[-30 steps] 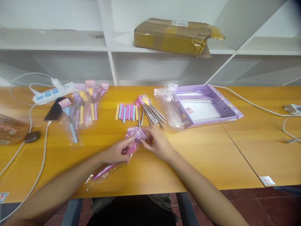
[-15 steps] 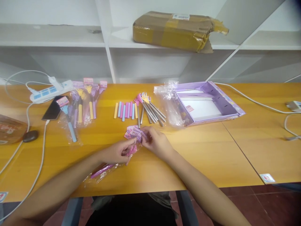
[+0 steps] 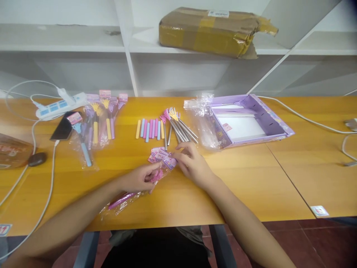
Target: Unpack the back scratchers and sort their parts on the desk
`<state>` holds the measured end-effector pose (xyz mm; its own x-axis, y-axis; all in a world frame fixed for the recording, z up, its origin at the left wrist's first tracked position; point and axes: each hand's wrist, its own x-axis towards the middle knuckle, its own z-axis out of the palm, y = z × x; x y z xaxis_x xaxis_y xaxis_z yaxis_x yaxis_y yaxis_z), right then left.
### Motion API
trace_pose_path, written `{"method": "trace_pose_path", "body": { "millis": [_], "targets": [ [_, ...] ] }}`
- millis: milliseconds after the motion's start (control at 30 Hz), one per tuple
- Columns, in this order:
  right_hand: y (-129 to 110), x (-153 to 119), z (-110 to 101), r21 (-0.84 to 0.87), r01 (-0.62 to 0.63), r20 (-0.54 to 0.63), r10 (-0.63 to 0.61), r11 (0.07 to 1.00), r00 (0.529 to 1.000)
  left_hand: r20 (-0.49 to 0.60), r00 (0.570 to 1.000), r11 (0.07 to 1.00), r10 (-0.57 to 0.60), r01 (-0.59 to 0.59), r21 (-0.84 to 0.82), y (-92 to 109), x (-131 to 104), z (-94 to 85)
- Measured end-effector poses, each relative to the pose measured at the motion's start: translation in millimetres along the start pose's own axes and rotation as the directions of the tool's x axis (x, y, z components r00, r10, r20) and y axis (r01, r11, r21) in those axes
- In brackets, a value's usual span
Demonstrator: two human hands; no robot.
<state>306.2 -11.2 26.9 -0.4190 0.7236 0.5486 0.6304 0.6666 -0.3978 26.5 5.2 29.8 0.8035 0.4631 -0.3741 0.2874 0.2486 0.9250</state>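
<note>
My left hand [image 3: 143,178] is closed on a bagged pink back scratcher [image 3: 122,201], whose pink head shows by my fingers. The clear bag reaches toward a pile of small printed cards [image 3: 159,154]. Over the pile's right edge is my right hand [image 3: 189,160], fingers apart, the tips touching or just above a card. Behind the cards lie metal rods with colourful hand-shaped heads [image 3: 181,128], and left of them a row of pastel handles [image 3: 150,129]. Several bagged scratchers [image 3: 102,119] lie at the left, a blue one [image 3: 85,149] nearest.
A purple box [image 3: 251,139] stands at the right, with clear bags [image 3: 205,130] against its left side. At the left are a phone [image 3: 63,128], a power strip [image 3: 61,106], cables and a dark oval object [image 3: 37,159]. A taped parcel [image 3: 206,31] sits on the shelf.
My right hand has drawn back slightly to the right and its fingers have spread. The left hand stays on the bagged pink scratcher. The view has shifted a little.
</note>
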Motion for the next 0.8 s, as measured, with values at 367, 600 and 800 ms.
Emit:
{"method": "trace_pose_path", "body": {
  "millis": [367, 600, 800],
  "targets": [
    [0.5, 1.4, -13.6, 0.084, -0.135, 0.030, 0.133, 0.987, 0.991, -0.029, 1.000, 1.000, -0.007, 0.007, -0.023, -6.8, -0.8, -1.9],
    [2.9, -0.4, -5.2, 0.137, -0.170, -0.075, 0.182, 0.976, 0.980, -0.031, 0.999, 1.000, 0.030, -0.030, 0.002, -12.3, 0.5, -2.8],
    [2.2, 1.4, -10.4, 0.179, -0.107, -0.034, 0.115, 0.978, 0.993, -0.032, 0.999, 0.999, -0.026, 0.027, 0.041, -13.6, 1.0, -4.5]
  ]
}}
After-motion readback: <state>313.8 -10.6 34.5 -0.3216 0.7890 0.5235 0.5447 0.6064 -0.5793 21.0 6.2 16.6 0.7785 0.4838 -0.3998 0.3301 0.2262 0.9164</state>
